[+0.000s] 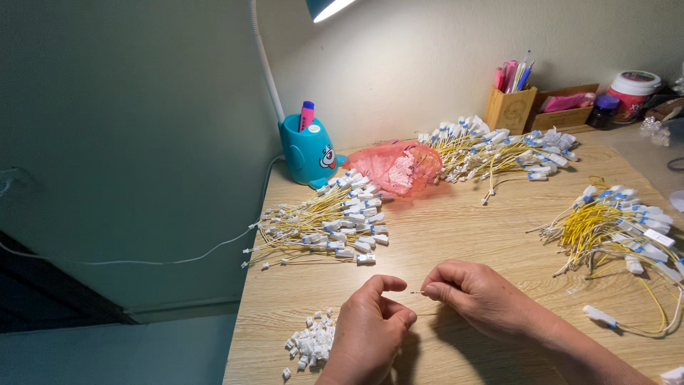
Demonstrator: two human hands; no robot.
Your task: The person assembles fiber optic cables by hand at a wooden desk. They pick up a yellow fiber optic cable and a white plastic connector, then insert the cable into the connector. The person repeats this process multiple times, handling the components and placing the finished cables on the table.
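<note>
right hand pinches thin wire | left hand curled, contents hidden

1. A pale wood-grain surface fills the lower right, its left edge running diagonally down the frame.
2. Behind it stands a plain cream wall, brightly lit.
3. A lamp head shines from the top edge; its white neck curves down beside the wall.
4. The left side lies in greenish shadow, where a thin white cable runs across.
5. A dark opening shows at lower left.
</note>
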